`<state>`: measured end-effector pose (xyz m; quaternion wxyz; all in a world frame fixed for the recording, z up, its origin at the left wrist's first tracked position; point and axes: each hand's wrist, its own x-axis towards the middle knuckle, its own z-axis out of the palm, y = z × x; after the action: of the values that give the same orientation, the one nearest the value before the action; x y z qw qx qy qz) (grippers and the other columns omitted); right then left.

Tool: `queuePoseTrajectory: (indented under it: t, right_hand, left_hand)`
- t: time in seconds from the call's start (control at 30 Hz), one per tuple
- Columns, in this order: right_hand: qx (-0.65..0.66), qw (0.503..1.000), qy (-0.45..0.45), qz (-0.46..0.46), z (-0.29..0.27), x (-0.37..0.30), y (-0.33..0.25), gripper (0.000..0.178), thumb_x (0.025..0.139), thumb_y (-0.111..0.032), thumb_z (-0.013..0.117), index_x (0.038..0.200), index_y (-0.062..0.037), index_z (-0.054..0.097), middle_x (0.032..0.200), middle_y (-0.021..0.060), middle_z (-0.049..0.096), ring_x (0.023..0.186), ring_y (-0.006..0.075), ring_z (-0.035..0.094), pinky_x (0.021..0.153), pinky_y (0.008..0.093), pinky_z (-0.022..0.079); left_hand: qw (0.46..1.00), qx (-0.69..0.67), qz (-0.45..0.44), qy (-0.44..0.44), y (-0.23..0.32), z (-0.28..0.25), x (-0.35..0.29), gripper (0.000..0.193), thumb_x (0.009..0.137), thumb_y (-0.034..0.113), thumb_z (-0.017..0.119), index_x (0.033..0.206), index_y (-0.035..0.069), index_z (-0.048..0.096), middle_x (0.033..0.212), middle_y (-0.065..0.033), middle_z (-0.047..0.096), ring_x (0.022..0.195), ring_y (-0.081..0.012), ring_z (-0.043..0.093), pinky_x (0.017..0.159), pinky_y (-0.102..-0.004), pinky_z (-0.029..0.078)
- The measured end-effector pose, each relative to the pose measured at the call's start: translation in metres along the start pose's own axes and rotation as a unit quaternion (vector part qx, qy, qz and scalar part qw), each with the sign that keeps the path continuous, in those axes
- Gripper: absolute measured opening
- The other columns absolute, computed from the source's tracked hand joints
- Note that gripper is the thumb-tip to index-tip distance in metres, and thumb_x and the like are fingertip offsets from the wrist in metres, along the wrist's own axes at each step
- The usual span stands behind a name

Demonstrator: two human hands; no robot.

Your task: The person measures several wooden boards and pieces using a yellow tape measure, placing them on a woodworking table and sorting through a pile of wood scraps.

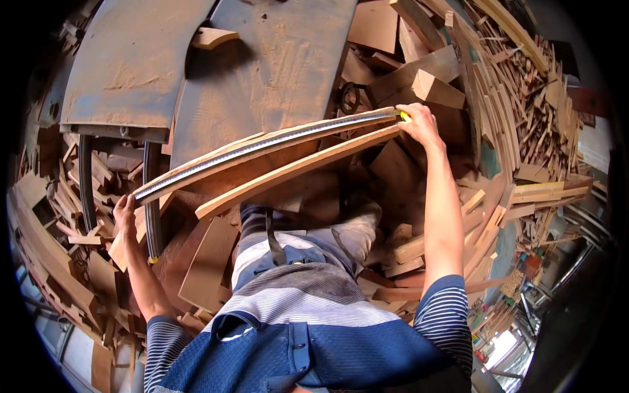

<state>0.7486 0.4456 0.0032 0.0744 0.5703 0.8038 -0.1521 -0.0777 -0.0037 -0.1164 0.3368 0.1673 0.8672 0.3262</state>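
A long, slightly curved wooden strip spans between my two hands, with a narrow silver-and-dark band, which looks like a measuring tape, stretched along its side. My left hand is closed round the lower left end of strip and band. At the upper right end, my right hand grips a small yellow piece at the band's end, together with the strip; its fingers partly hide this. A second wooden strip runs just below, its right end by my right hand and its left end apart from my left hand.
Beyond the strips stands a dusty metal machine table, with a short curved wood piece on it. Timber offcuts surround my legs. A tall heap of thin wood scraps rises at the right, and metal legs stand at left.
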Motion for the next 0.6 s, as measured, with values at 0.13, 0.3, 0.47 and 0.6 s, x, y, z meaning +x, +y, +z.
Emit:
queuePoseTrajectory:
  t: [0.13,0.3,0.47,0.6]
  right_hand:
    - [0.005,1.0,0.015,-0.009,0.007,-0.001,0.005,0.052,0.077,-0.019,0.084,0.128,-0.0219,0.074,0.122,0.0066,0.07,0.121,0.0312,0.062,0.104,0.0468,0.049]
    - [-0.009,1.0,0.016,0.005,0.005,-0.005,0.002,0.052,0.078,-0.019,0.083,0.128,-0.0215,0.073,0.12,0.007,0.07,0.12,0.0319,0.062,0.103,0.0464,0.05]
    - [-0.006,0.999,0.039,-0.008,0.001,-0.006,-0.006,0.051,0.077,-0.019,0.084,0.127,-0.0174,0.073,0.118,0.0094,0.07,0.115,0.0334,0.064,0.1,0.0456,0.052]
    - [0.064,0.991,0.098,-0.064,-0.001,-0.032,-0.03,0.047,0.075,-0.014,0.076,0.122,-0.0185,0.074,0.113,0.0103,0.071,0.111,0.0341,0.063,0.098,0.0456,0.052]
  left_hand:
    - [0.999,-0.003,0.039,-0.001,-0.006,-0.003,-0.002,0.021,0.101,0.026,0.074,0.102,0.004,0.071,0.083,0.0085,0.056,0.07,-0.0025,0.044,0.058,-0.0224,0.035]
    - [0.999,0.006,0.037,0.007,0.017,0.017,-0.014,0.025,0.103,0.025,0.07,0.082,0.014,0.06,0.069,0.0105,0.042,0.054,-0.0021,0.032,0.047,-0.0242,0.024]
    - [0.998,-0.015,0.012,0.053,0.012,0.008,-0.013,0.025,0.1,0.026,0.075,0.111,0.003,0.073,0.088,0.0038,0.069,0.064,-0.0026,0.054,0.052,-0.0213,0.036]
    - [0.993,-0.06,0.082,0.059,0.023,0.01,-0.03,0.017,0.101,0.023,0.072,0.094,0.009,0.069,0.076,0.0083,0.055,0.061,-0.0017,0.041,0.053,-0.0215,0.031]
